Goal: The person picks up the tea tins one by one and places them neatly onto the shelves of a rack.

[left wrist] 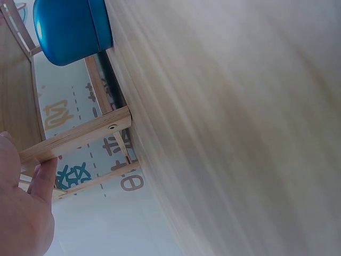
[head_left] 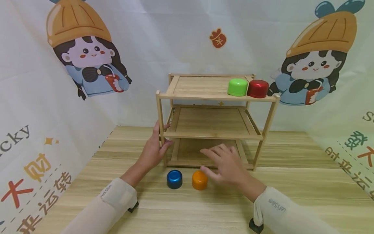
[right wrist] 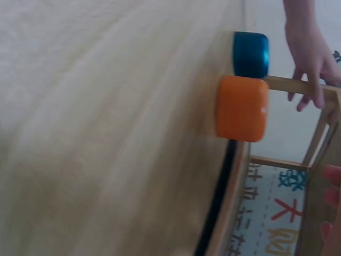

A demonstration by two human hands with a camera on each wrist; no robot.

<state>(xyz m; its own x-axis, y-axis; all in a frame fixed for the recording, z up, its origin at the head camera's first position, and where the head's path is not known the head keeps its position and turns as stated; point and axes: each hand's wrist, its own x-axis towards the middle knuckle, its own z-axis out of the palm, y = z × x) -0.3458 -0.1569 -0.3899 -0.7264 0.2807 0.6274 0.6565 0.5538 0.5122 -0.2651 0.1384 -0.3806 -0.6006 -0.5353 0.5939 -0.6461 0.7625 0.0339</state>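
My left hand (head_left: 153, 148) grips the left front post of a three-tier wooden shelf (head_left: 213, 135), thumb on one side and fingers on the other. In the right wrist view, that left hand (right wrist: 311, 58) shows around the post. My right hand (head_left: 229, 164) hovers over the front of the lower tier with its fingers loosely extended, holding nothing. Its thumb is right at an orange round cap (head_left: 200, 180) on the table. To the left of that stands a blue round cap (head_left: 174, 179), glossy and metallic, also close in the left wrist view (left wrist: 72, 29).
On the top tier, a green cap (head_left: 237, 87) and a red cap (head_left: 258, 89) sit side by side at the right front. A printed white cloth (head_left: 175, 42) hangs behind and along both sides of the wood-grain table (head_left: 181, 214).
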